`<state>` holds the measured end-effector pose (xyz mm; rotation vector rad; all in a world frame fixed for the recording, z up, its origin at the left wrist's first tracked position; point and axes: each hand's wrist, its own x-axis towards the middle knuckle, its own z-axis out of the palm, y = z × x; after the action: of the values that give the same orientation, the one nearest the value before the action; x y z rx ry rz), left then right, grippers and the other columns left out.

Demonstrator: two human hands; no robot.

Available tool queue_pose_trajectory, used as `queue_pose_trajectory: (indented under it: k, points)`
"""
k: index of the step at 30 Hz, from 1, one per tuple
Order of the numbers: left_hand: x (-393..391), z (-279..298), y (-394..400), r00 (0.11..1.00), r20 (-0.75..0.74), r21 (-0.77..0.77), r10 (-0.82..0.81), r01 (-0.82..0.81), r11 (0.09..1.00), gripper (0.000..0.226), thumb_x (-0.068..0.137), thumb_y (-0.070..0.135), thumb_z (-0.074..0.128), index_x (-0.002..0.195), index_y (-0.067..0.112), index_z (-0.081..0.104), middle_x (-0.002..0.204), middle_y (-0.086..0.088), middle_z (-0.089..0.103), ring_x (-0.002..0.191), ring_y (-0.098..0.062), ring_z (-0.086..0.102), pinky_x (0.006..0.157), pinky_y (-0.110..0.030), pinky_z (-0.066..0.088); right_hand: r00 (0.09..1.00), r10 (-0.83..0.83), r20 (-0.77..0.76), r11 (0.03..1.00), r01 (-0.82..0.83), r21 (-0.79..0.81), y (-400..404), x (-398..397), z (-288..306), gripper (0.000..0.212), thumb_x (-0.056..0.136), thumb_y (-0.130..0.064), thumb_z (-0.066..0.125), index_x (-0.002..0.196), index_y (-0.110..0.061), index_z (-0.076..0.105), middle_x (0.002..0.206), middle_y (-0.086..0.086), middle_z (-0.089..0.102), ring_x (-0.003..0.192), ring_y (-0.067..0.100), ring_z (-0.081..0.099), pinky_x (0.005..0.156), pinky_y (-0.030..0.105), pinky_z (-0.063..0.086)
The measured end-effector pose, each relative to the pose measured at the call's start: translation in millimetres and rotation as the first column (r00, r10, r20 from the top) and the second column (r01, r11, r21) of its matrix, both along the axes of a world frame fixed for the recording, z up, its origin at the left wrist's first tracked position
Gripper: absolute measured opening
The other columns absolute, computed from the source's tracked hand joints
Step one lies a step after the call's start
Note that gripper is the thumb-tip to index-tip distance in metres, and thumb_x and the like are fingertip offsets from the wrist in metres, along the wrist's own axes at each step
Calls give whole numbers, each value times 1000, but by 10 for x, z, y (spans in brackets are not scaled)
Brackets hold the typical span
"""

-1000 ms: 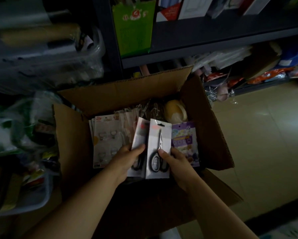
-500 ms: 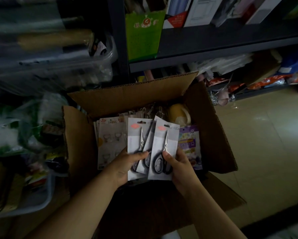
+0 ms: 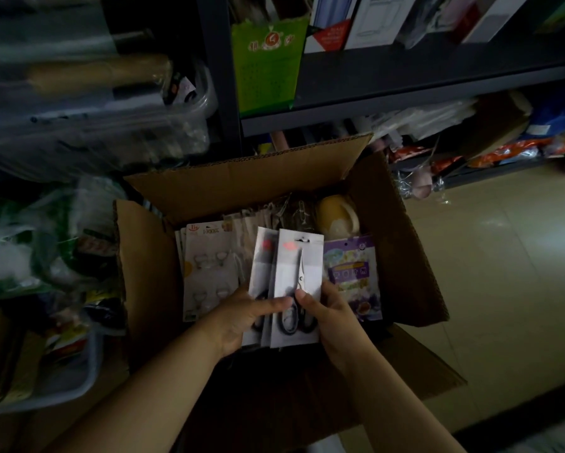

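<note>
Filling the far side of the view, a dark metal shelf rack [image 3: 405,93] carries a green paper bag [image 3: 264,70] and boxed goods, with bagged stock crammed on its lowest level. A pale tiled floor [image 3: 503,289] runs along the right. On the left sit a clear plastic tub [image 3: 189,103] and loose bags of goods, blurred in the dim light.

In the middle stands an open cardboard box [image 3: 415,256], its flaps folded outward. Inside, along the left wall, lies a stack of white cards with metal hooks [image 3: 209,269]. A round yellow item [image 3: 338,217] sits in the far right corner, and nearer, along the right wall, lies a purple printed packet [image 3: 356,273].

Between the hook cards and the purple packet, over the near part of the box, the scissors packs [image 3: 299,256] are held as a small fanned stack. The front card shows black-handled scissors [image 3: 300,279] and a pink sticker near its hanger hole.

The left hand [image 3: 241,317] grips the stack from the left, its thumb [image 3: 274,302] laid across the front of the cards and its other fingers hidden behind them. The right hand [image 3: 333,313] pinches the front card at its right edge, thumb [image 3: 307,297] pressed on the front beside the scissors' pivot, fingers curled round behind. The two thumb tips lie close together
</note>
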<state>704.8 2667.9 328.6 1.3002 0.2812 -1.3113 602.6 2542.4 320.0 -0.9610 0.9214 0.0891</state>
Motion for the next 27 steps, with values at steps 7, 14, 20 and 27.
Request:
queue_pose_trajectory:
  k: [7, 14, 20, 27]
  points:
    - [-35, -57, 42, 995, 94, 71, 28, -34, 997, 34, 80, -10, 63, 104, 13, 66, 89, -9, 74, 82, -22, 70, 67, -32, 57, 998, -41, -53, 997, 44, 63, 162, 9, 9, 28, 96, -35, 51, 121, -25, 61, 116, 8, 69, 104, 23, 68, 91, 46, 54]
    - [113, -56, 252, 989, -96, -34, 111, -114, 993, 36, 60, 5, 64, 95, 11, 65, 73, -10, 73, 63, -21, 71, 53, -32, 58, 982, 129, -135, 982, -146, -123, 68, 11, -73, 49, 89, -12, 65, 130, -25, 42, 107, -7, 56, 97, 11, 61, 78, 26, 57]
    - [138, -45, 387, 983, -150, -45, 105, -113, 993, 44, 57, 6, 65, 101, 10, 65, 81, -12, 74, 67, -23, 72, 54, -32, 58, 937, 263, -229, 952, -291, -100, 68, 76, 35, 6, 90, -18, 66, 92, -13, 65, 92, 18, 71, 79, 24, 66, 80, 41, 56]
    - [319, 249, 578, 986, -37, -103, 161, -164, 981, 77, 31, 7, 88, 105, 11, 65, 83, -12, 75, 70, -25, 72, 52, -34, 58, 994, 99, -51, 984, -106, -144, -98, 152, 289, 29, 89, -11, 64, 117, -17, 57, 103, 9, 73, 93, 26, 71, 82, 48, 57]
